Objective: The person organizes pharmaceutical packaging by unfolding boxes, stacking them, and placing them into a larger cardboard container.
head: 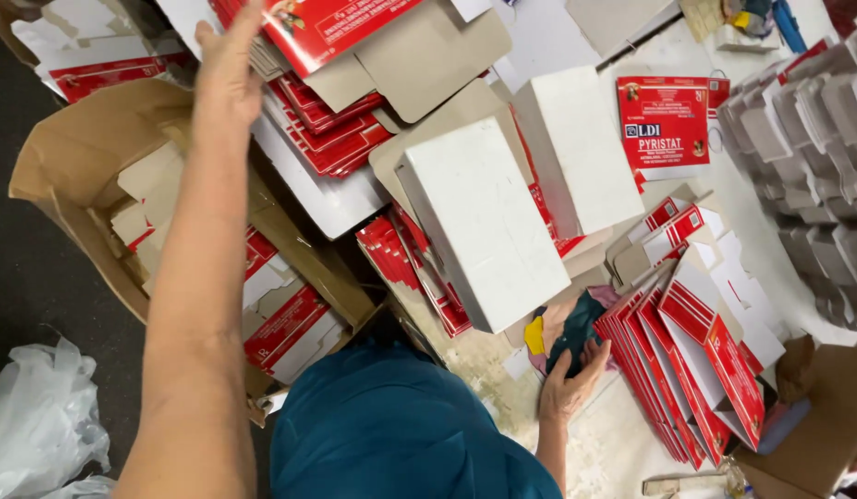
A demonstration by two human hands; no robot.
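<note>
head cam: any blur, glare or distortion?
Head view: left hand slightly motion-smeared near the red flat cartons; right hand and white boxes sharp; even light, soft shadows, no glare; wide-angle stretch at the edges.

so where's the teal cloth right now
In the head view the teal cloth lies low and right of centre, under the right hand, between the white box and the red flat cartons.

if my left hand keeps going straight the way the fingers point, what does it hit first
Most likely the flat red and grey carton blank at the top of the pile. The left hand points up and away along the stack, fingertips already at that sheet's edge. Depth is hard to judge, so it may pass just beside it.
</note>
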